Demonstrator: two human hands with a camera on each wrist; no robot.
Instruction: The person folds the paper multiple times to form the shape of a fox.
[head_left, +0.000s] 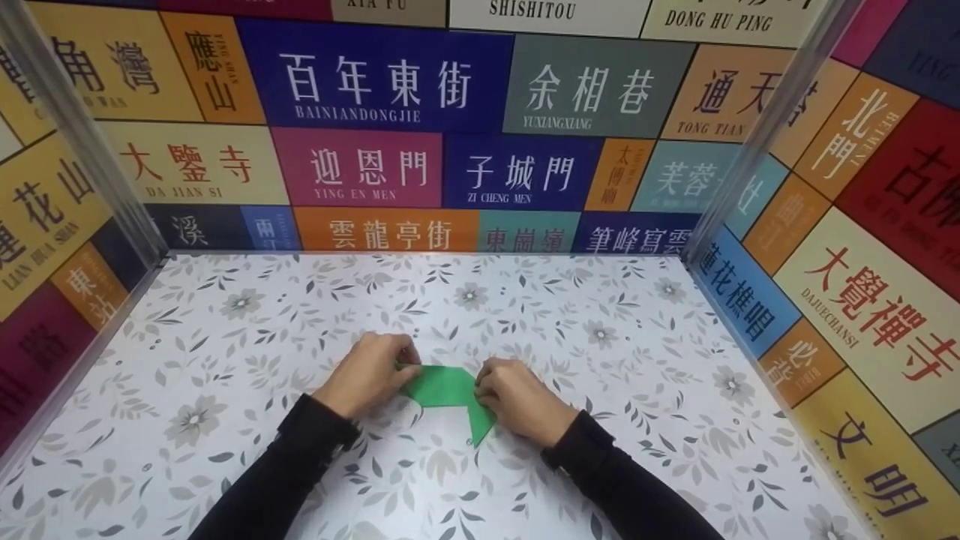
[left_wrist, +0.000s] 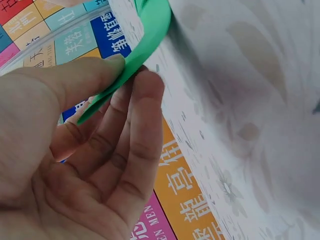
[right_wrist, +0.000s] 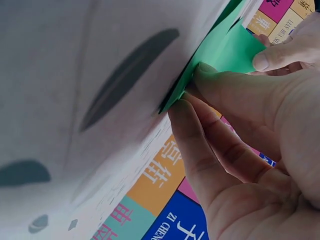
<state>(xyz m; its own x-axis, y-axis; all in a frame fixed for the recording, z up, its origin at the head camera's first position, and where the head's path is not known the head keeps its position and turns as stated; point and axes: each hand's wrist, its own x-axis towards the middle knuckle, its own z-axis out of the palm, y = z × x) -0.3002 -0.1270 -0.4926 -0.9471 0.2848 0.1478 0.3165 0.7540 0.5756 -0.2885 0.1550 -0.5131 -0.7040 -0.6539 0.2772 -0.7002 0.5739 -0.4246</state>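
A folded piece of green paper [head_left: 442, 386] is held between both hands, just over the middle of the table. Its right part bends down into a pointed flap [head_left: 478, 426]. My left hand [head_left: 377, 373] pinches the paper's left end; in the left wrist view the thumb lies on one face and the fingers [left_wrist: 147, 105] behind it. On the right side, my right hand [head_left: 521, 397] pinches the paper near the fold. The right wrist view shows that thumb [right_wrist: 235, 85] and index finger closing on the green edge [right_wrist: 175, 97].
The table [head_left: 300, 480] has a white cover printed with grey leaves and flowers. Upright panels with coloured blocks of place names, such as the back wall [head_left: 375, 82] and right wall [head_left: 847, 247], enclose it on three sides. Black sleeves [head_left: 262, 465] cover both forearms.
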